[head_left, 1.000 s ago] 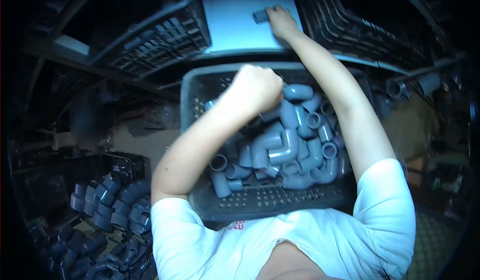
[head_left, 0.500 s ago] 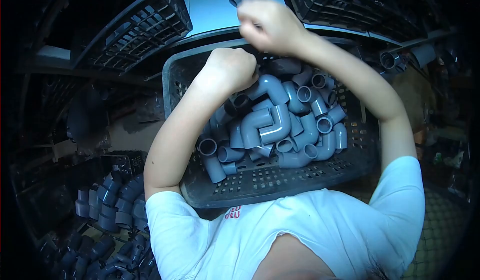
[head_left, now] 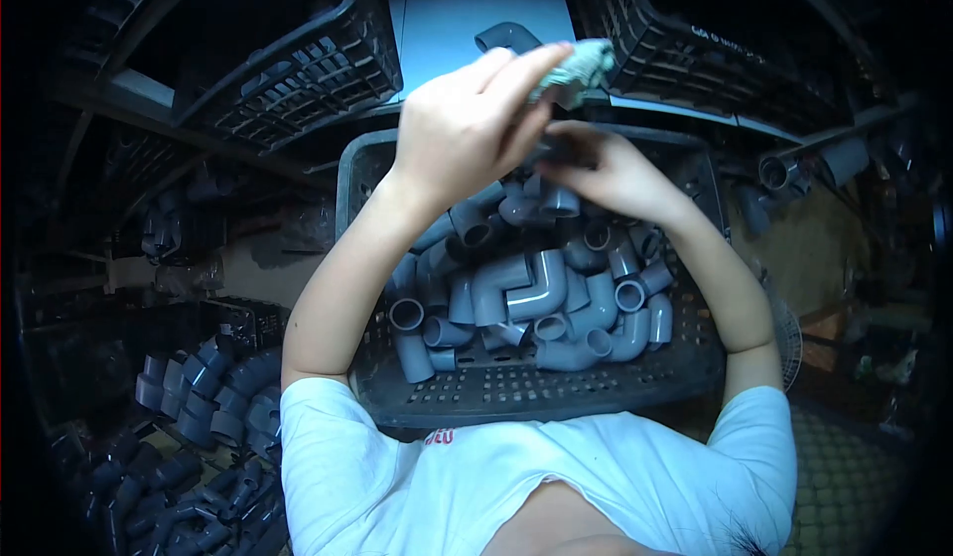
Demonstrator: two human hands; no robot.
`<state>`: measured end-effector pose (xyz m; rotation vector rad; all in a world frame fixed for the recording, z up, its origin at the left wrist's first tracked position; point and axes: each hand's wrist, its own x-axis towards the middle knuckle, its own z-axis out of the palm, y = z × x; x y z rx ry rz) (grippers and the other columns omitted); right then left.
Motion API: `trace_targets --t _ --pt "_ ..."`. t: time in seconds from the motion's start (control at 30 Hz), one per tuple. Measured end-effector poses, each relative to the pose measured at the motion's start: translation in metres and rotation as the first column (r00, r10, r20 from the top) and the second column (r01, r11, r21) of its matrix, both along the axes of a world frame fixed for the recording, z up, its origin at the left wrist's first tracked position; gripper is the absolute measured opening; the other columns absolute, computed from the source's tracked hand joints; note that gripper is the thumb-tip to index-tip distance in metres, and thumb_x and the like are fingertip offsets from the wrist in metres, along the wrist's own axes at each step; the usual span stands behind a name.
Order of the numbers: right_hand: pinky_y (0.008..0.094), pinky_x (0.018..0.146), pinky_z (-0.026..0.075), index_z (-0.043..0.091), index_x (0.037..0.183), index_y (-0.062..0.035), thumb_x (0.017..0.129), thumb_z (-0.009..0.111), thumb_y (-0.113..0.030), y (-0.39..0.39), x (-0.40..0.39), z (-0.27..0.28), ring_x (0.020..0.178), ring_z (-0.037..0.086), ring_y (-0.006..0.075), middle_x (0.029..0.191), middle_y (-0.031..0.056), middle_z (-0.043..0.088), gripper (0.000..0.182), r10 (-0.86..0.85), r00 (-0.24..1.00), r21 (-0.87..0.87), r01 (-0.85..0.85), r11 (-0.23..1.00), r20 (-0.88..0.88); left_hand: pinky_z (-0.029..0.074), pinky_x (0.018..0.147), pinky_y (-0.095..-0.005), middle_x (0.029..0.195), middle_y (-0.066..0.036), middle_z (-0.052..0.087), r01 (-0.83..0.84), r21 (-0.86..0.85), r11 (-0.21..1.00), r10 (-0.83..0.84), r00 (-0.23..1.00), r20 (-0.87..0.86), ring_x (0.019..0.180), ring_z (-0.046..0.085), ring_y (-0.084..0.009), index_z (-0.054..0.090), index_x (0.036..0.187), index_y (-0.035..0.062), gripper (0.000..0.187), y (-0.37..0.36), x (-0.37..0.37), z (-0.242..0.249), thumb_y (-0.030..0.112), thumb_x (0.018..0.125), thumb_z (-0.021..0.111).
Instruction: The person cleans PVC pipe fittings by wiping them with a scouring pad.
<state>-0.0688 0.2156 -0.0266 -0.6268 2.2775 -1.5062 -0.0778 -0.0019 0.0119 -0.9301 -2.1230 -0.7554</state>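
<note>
My left hand (head_left: 472,124) is raised over the far side of a black plastic crate (head_left: 536,402), its fingers closed on a pale green cloth (head_left: 584,68). Just to the right and lower, my right hand (head_left: 620,174) curls around a dark grey pipe elbow (head_left: 558,147), which is blurred and partly covered by the fingers. The two hands almost meet there. Below them, several glossy grey pipe elbows (head_left: 541,293) lie jumbled in the crate. Beyond the hands, a single elbow (head_left: 506,36) rests on a white surface (head_left: 437,25).
Black slatted crates stand at the far left (head_left: 288,79) and far right (head_left: 685,55) of the white surface. More grey fittings (head_left: 213,387) are piled low on the left. Other fittings (head_left: 784,174) sit on the right, beside a round wire guard (head_left: 789,343).
My right hand has come down from the white surface toward the crate, now around an elbow. My left hand has risen and turned, bringing the green cloth into sight.
</note>
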Motion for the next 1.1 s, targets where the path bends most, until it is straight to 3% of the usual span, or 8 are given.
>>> trace_targets --t 0.1,0.2,0.33,0.47,0.53,0.67,0.8,1.1 --pt "0.0268 0.091 0.052 0.052 0.14 -0.0039 0.105 0.054 -0.037 0.016 -0.009 0.017 0.103 0.062 0.0065 0.115 0.0065 0.066 0.048 -0.102 0.93 -0.21 0.185 0.96 0.352 0.054 0.065 -0.0331 0.094 -0.017 0.069 -0.041 0.161 0.986 0.044 0.999 -0.011 0.072 0.066 -0.026 0.064 0.131 0.0027 0.045 -0.005 -0.011 -0.003 -0.001 0.086 0.066" --pt "0.0349 0.092 0.056 0.049 0.139 -0.0023 0.111 0.037 -0.034 0.022 -0.015 0.03 0.106 0.064 0.015 0.123 0.0086 0.063 0.044 0.049 0.864 -0.544 0.27 0.795 0.5 0.051 0.054 -0.0307 0.082 -0.006 0.063 -0.012 0.08 0.997 0.022 0.991 -0.131 0.061 0.062 -0.0198 0.064 0.133 0.0148 0.052 -0.002 -0.021 -0.014 0.012 0.082 0.074" --pt "0.0405 0.095 0.057 0.051 0.133 -0.0038 0.112 0.025 -0.036 0.024 -0.008 0.016 0.112 0.063 0.0185 0.126 0.0104 0.06 0.046 0.035 0.807 -0.529 0.353 0.772 0.59 0.048 0.052 -0.0324 0.072 -0.003 0.051 0.138 -0.194 0.971 -0.15 0.988 -0.045 0.059 0.056 -0.0192 0.066 0.134 0.0212 0.068 0.017 -0.002 -0.018 0.011 0.068 0.08" --pt "0.0388 0.09 0.059 0.047 0.139 -0.0047 0.112 0.027 -0.036 0.011 -0.005 0.022 0.111 0.064 0.0221 0.129 0.0133 0.058 0.046 -0.049 0.749 -0.473 0.466 0.748 0.661 0.045 0.049 -0.0322 0.07 -0.002 0.047 0.06 -0.16 0.985 -0.084 0.986 -0.145 0.056 0.053 -0.0184 0.064 0.137 0.0248 0.068 0.016 -0.013 -0.026 0.013 0.072 0.078" --pt "0.0383 0.09 0.06 0.048 0.136 -0.0014 0.111 0.032 -0.033 0.027 -0.027 0.002 0.11 0.064 0.0227 0.127 0.0155 0.058 0.044 0.364 0.69 -0.725 0.342 0.598 0.626 0.045 0.048 -0.0328 0.069 -0.002 0.048 -0.007 -0.127 0.992 -0.013 0.987 -0.157 0.053 0.052 -0.0186 0.065 0.135 0.0221 0.068 0.012 -0.016 -0.027 0.013 0.07 0.079" --pt "0.0384 0.086 0.062 0.049 0.13 0.0045 0.108 0.035 -0.029 0.012 -0.002 0.033 0.106 0.067 0.0249 0.121 0.0178 0.061 0.043 -0.134 0.718 -0.416 0.533 0.737 0.683 0.045 0.049 -0.0329 0.068 -0.001 0.049 0.085 -0.138 0.987 -0.104 0.985 -0.137 0.052 0.052 -0.0175 0.066 0.135 0.0224 0.072 0.01 -0.004 -0.03 0.016 0.064 0.082" --pt "0.0373 0.088 0.061 0.051 0.128 0.0037 0.108 0.031 -0.027 0.017 -0.002 0.019 0.105 0.067 0.0225 0.118 0.0147 0.063 0.042 0.056 0.769 -0.45 0.311 0.837 0.637 0.045 0.049 -0.0312 0.069 0.0 0.05 -0.005 -0.134 0.991 -0.02 0.984 -0.178 0.054 0.055 -0.0171 0.066 0.135 0.0234 0.069 0.012 -0.009 -0.023 0.018 0.067 0.081" --pt "0.0358 0.076 0.057 0.054 0.13 -0.013 0.107 0.026 -0.045 0.007 0.009 0.022 0.097 0.063 0.0137 0.113 0.0067 0.064 0.048 -0.085 0.773 -0.358 0.385 0.851 0.629 0.046 0.049 -0.031 0.07 0.001 0.051 0.088 -0.227 0.97 -0.119 0.985 -0.125 0.053 0.054 -0.0167 0.065 0.136 0.0251 0.067 0.01 -0.002 -0.03 0.018 0.07 0.08"
